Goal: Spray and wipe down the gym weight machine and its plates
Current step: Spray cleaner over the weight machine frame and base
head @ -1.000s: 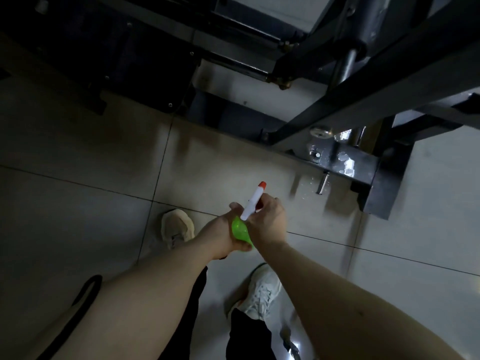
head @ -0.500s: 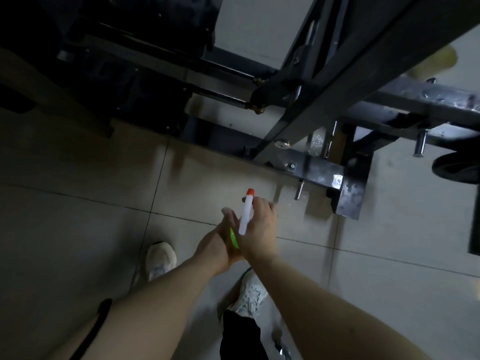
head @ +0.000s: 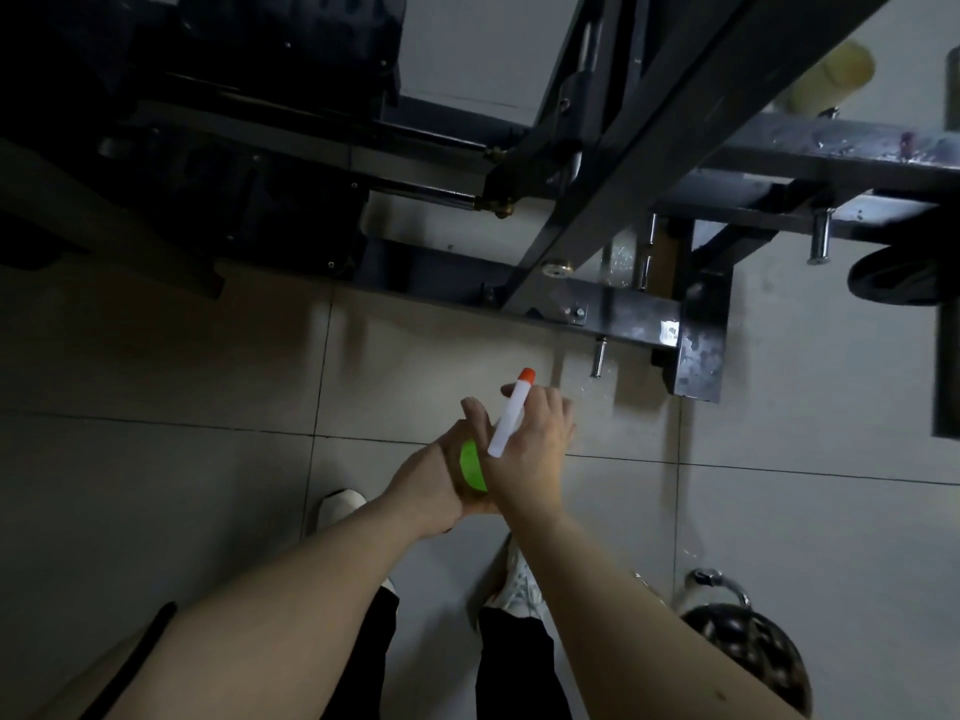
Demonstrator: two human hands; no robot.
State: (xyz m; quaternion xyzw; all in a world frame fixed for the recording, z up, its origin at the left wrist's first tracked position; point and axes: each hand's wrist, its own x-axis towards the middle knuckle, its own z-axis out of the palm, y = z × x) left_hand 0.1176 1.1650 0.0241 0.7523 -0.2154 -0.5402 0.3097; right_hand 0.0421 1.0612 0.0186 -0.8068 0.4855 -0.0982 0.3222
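You stand on a floor (head: 156, 511) of large pale tiles, and it shines a little in the weak light. In front of you, across the upper half of the view, is the weight machine (head: 649, 163), a dark metal frame with a long slanted beam. Its low foot bar (head: 623, 309) lies on the floor just ahead of your hands. The bar has a small bright patch near its right end; I cannot tell if it is a label or only a reflection, and no writing can be read.

At the right edge a dark round weight plate (head: 904, 278) sits on the machine. Down in the right corner, beside your right forearm, is a dark round thing (head: 753, 662) with a metal ring on top; I cannot say what it is.

Your left hand (head: 436, 475) wraps its fingers around the green body of the spray bottle (head: 471, 467) from the left. Your right hand (head: 535, 449) grips the bottle's neck, fingers curled over it. The white spray head with orange tip (head: 527, 375) points up and ahead at the foot bar.

Your two pale shoes (head: 340, 506) are under your hands. A short metal pin (head: 599, 358) hangs from the foot bar, with small drops around it.
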